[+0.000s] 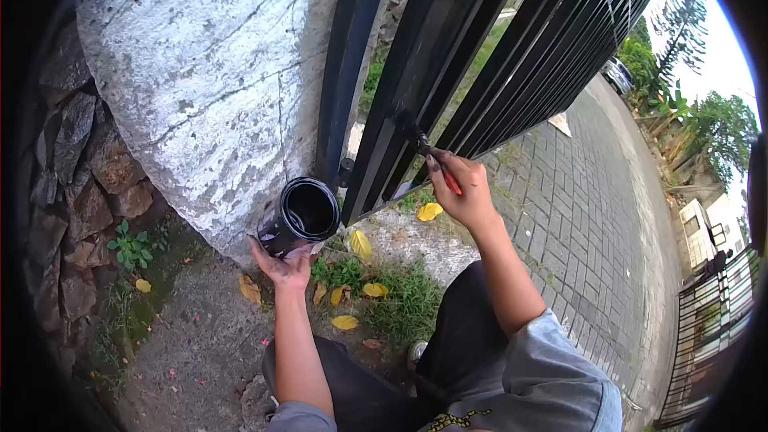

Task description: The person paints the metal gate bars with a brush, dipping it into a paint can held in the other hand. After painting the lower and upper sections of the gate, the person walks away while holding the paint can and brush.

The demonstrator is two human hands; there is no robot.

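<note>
The person squats at the foot of a black metal gate (496, 48), knees and dark trousers showing at six o'clock. The right hand (464, 188) is closed around a paintbrush (436, 162) with a red handle, pinched between thumb and fingers, and its bristles press against the lower part of one bar, up toward eleven o'clock from the hand. The left hand (282, 268) cups a paint can (300, 216) from below, palm up, fingers wrapped under its base; the can is tilted so that its open mouth faces the camera, and the inside looks black, though how much paint is left in it cannot be told. The can sits just beside the gate's end post and against the whitewashed stone pillar (216, 80) at ten o'clock. Judging by the sheen, the bars around the brush and those running off toward one o'clock already look evenly black and glossy, so much of the coat seems to be on; the bottom edge near the brush appears to be the part in hand. Yellow leaves (430, 211) lie on the grass below, and a brick pavement (592, 208) stretches away at three o'clock.
</note>
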